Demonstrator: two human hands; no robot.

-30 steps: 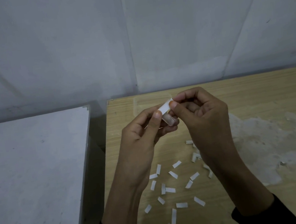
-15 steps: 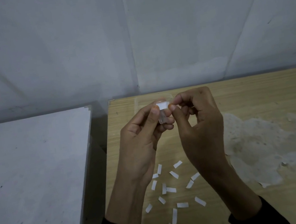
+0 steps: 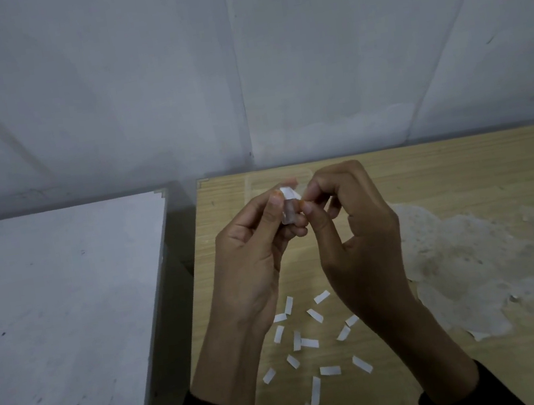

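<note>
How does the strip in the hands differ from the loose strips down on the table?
The held strip is up off the wooden table, pinched by the right hand on top of a small clear piece that the left hand grips. The loose strips lie scattered on the table. The held strip looks bent, while the loose strips lie flat. Both are small white rectangles.

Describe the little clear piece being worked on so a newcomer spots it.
Above the wooden table, find the two raised hands. The left hand grips a small clear tube while the right hand pinches the white slip at its top. Unlike the loose slips lying on the table below, it is transparent and held aloft.
</note>
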